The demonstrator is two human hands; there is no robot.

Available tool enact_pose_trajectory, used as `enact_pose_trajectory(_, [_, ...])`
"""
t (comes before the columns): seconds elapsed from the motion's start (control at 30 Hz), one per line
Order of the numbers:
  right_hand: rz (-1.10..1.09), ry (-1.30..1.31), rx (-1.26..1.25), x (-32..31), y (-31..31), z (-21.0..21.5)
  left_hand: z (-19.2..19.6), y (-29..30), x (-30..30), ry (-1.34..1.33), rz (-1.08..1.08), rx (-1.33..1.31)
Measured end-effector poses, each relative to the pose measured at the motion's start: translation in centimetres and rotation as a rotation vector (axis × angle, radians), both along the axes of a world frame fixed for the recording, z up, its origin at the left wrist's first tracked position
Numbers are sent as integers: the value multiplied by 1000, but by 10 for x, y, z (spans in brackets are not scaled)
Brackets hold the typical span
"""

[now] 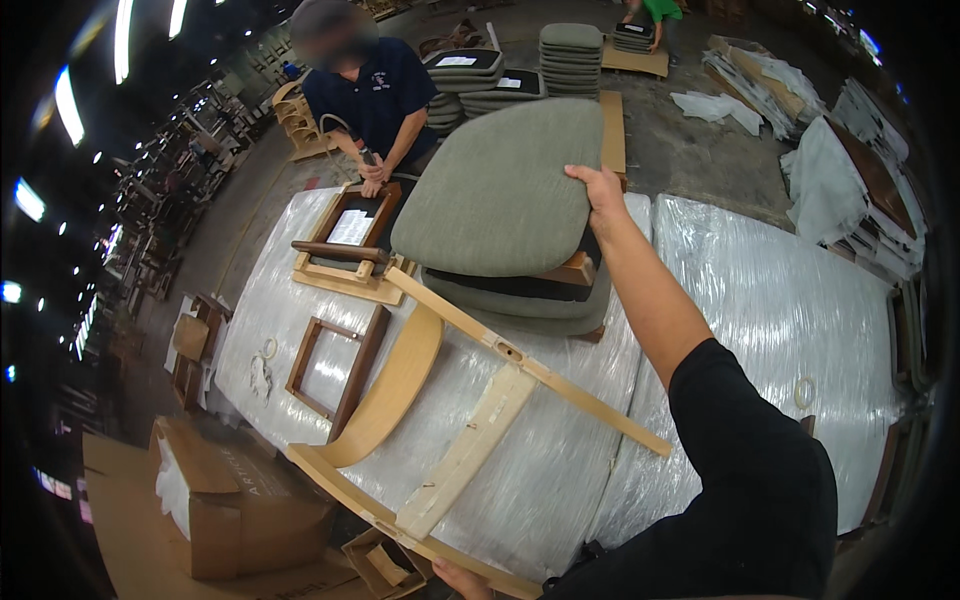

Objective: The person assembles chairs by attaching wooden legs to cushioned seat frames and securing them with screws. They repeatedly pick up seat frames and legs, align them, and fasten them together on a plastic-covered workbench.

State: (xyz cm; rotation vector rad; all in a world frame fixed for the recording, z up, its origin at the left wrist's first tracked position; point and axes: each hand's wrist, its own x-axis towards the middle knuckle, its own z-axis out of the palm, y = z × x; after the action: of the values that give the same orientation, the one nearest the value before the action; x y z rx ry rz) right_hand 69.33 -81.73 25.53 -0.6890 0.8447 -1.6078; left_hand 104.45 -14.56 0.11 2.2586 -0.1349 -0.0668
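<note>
My right hand [597, 190] grips the edge of a grey upholstered chair seat [495, 190], thumb on the fabric. The seat is tilted above more grey seats [545, 312] stacked on the plastic-wrapped surface. At the lower edge, my left hand [462, 579] is closed on a pale wooden chair back frame [400, 385]; only part of this hand shows. The frame has a curved backrest, two long legs and a cream crosspiece [470, 450]. A dark wooden frame [338, 370] lies left of it.
Across the surface [700, 300], a co-worker [365, 100] holds a power tool [367, 157] over a dark frame on a seat [352, 222]. Seat stacks [570, 60] stand behind. A cardboard box [240, 500] sits lower left. Wrapped panels [850, 190] lean at right. Another person [655, 15] works far back.
</note>
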Motion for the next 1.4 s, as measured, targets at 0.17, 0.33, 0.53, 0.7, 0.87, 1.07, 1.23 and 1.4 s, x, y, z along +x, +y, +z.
enact_pose_trajectory(0.17, [-73, 298, -153, 6, 82, 119, 67, -21, 15, -394, -80, -5])
enact_pose_trajectory(0.33, [-101, 405, -344, -32, 166, 213, 163, -140, 41, -15, -389, -442])
enact_pose_trajectory(0.53, [19, 658, -580, -87, 277, 301, 327, -244, 52, 71, -914, -1049])
enact_pose_trajectory(0.7, [271, 983, -732, -69, 339, 325, 396, -157, 39, 152, -1277, -1211])
enact_pose_trajectory(0.87, [532, 667, -622, -30, 298, 263, 426, -60, 67, 464, -888, -1090])
enact_pose_trajectory(1.07, [732, 299, 234, 81, 183, 165, 459, -31, 134, 316, -928, -824])
enact_pose_trajectory(1.23, [713, 430, 373, 157, 173, 104, 433, -57, 143, 309, -621, -804])
enact_pose_trajectory(1.4, [896, 459, 455, 184, 159, 72, 400, -69, 161, 304, -597, -718])
